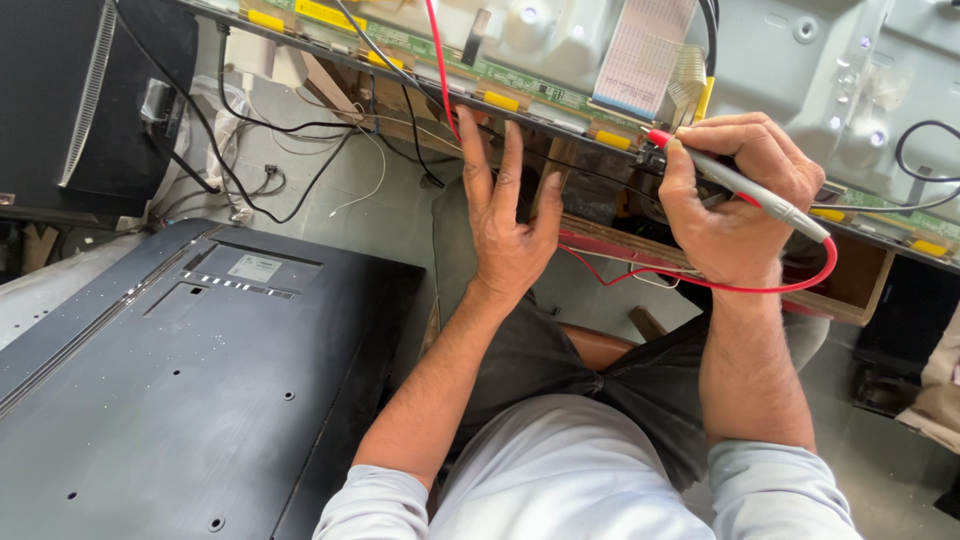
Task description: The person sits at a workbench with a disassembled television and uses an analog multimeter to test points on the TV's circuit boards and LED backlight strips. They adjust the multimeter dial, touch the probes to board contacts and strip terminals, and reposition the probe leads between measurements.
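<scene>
Fingers of the right hand (735,205) grip one red probe (745,185); the left hand (510,235) rests spread open against one circuit strip (520,85).

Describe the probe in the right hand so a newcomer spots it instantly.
Start at the long green circuit strip along the lower edge of the grey metal panel at top. The right hand rests at that edge, holding the probe like a pen, its tip at the strip. It is the only grey stick with a red collar and a red lead looping below the wrist; the other cables nearby are mostly black.
</scene>
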